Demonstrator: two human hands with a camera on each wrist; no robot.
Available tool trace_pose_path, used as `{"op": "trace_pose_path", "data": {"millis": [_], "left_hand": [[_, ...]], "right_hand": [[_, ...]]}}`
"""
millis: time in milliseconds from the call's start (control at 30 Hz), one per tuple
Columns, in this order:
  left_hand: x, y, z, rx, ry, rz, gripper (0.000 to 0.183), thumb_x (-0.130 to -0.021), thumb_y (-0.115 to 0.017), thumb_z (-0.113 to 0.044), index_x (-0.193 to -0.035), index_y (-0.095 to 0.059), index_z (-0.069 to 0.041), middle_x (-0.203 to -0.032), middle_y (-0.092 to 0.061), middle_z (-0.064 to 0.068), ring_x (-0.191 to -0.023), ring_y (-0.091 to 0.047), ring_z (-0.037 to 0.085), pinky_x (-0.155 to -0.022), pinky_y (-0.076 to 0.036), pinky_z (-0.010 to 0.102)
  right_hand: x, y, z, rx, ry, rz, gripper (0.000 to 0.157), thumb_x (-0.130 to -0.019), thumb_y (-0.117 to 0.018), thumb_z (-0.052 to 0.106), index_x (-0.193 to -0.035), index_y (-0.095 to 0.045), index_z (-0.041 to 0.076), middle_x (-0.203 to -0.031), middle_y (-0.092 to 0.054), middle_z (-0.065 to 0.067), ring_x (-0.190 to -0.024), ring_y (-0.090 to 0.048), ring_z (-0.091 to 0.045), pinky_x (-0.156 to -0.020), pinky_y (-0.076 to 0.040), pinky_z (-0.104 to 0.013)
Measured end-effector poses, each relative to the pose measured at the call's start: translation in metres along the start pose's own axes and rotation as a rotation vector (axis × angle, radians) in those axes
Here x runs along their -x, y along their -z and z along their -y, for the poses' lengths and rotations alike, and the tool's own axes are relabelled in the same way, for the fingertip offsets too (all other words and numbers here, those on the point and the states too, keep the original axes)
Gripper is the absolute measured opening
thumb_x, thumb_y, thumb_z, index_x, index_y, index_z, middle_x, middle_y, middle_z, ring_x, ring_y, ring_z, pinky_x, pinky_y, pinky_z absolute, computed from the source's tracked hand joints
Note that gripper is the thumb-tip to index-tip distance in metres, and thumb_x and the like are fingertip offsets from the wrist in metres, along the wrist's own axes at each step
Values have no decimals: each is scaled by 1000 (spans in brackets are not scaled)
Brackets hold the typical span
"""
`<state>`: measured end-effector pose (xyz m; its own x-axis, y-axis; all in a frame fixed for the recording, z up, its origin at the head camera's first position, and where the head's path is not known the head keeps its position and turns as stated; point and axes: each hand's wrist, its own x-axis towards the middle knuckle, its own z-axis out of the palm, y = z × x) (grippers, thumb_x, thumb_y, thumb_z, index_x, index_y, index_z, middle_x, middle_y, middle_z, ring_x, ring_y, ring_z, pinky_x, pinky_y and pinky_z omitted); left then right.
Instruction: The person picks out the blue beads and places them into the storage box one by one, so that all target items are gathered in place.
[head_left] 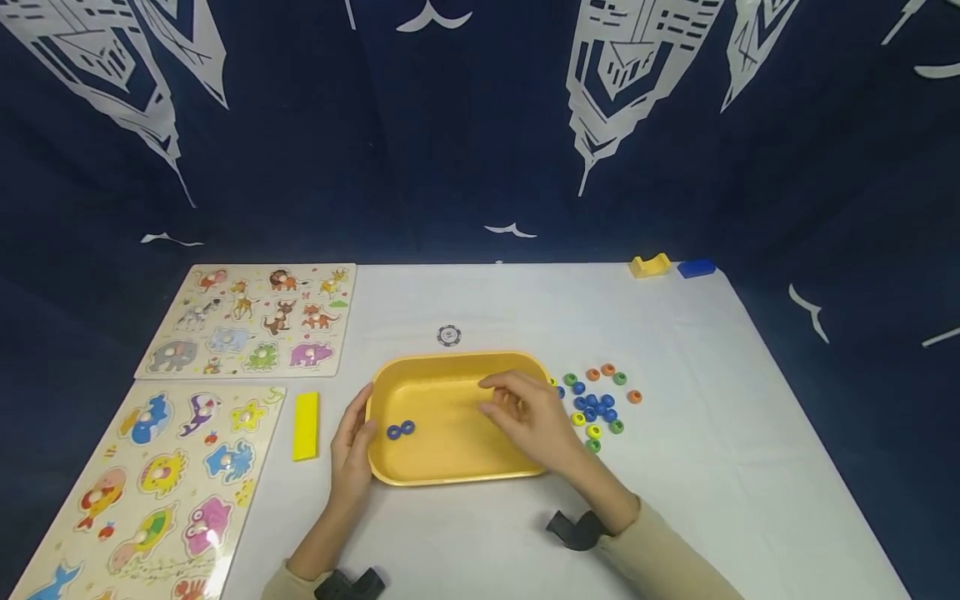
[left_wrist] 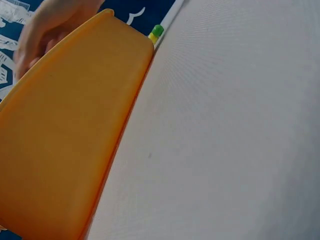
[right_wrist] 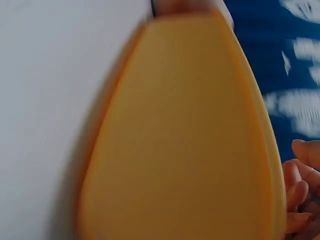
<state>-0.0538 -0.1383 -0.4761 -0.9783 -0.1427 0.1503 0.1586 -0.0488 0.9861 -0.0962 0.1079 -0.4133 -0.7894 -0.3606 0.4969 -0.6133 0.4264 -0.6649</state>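
Observation:
A yellow tray (head_left: 465, 479) sits mid-table, with two blue beads (head_left: 401, 430) lying side by side near its left end. My left hand (head_left: 350, 458) grips the tray's left rim, thumb towards the inside. Over the right part of the tray hovers my right hand (head_left: 528, 421). Its thumb and index finger are apart, and the other fingers curl loosely. In the right wrist view, the fingers (right_wrist: 299, 192) show beside the tray wall (right_wrist: 180, 125), and a small blue patch among them is unclear. The tray's outer side (left_wrist: 75, 125) fills much of the left wrist view.
Loose blue, green, yellow and orange beads (head_left: 591, 408) lie right of the tray. Behind it is a round chip (head_left: 449, 336). Two animal puzzle boards (head_left: 247, 321) and a yellow strip (head_left: 306, 427) lie left. A yellow block (head_left: 650, 266) and blue block (head_left: 696, 268) stand at the back edge.

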Motion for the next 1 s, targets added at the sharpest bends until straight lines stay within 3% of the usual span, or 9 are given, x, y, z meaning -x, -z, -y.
{"op": "trace_pose_path", "data": {"millis": [133, 300, 433, 567, 767, 1000], "left_hand": [[0, 0, 0, 3, -8, -2, 46, -91, -31, 7, -134, -35, -5, -142, -32, 8, -131, -29, 18, -102, -31, 17], [0, 1, 2, 13, -7, 0, 46, -91, -30, 6, -135, -36, -8, -142, -32, 6, -130, -30, 17, -101, -31, 18], [-1, 1, 6, 17, -8, -1, 47, -91, -30, 6, -135, -36, -8, -142, -32, 6, -131, -28, 17, -102, -30, 18], [0, 1, 6, 13, -7, -2, 46, -91, -30, 7, -135, -35, -6, -142, -31, 8, -131, -29, 18, -101, -31, 17], [-1, 1, 8, 10, -10, -4, 46, -91, -32, 5, -135, -35, -6, -142, -31, 8, -131, -28, 17, -101, -30, 15], [0, 0, 0, 13, -3, -1, 46, -91, -31, 6, -135, -35, -6, -142, -31, 7, -132, -27, 17, -102, -30, 16]], "right_hand": [[27, 42, -31, 78, -54, -174, 24, -73, -71, 11, -95, -64, 8, -69, -56, 4, -50, -38, -3, -40, -32, -14], [71, 75, -84, 253, -271, -336, 28, -74, -71, 22, -98, -64, 10, -66, -54, 5, -48, -34, -2, -36, -25, -17], [94, 85, -108, 343, -455, -407, 29, -75, -69, 32, -98, -64, 15, -66, -54, 4, -50, -36, -5, -37, -25, -18], [95, 89, -99, 341, -556, -382, 29, -75, -69, 33, -96, -64, 14, -66, -55, 2, -50, -40, -10, -37, -29, -19], [93, 83, -94, 359, -635, -246, 29, -73, -71, 29, -92, -64, 10, -64, -52, 0, -49, -42, -9, -37, -34, -19], [94, 75, -98, 467, -623, -190, 26, -69, -75, 29, -80, -65, 7, -59, -48, 0, -50, -40, -11, -39, -33, -19]]}}
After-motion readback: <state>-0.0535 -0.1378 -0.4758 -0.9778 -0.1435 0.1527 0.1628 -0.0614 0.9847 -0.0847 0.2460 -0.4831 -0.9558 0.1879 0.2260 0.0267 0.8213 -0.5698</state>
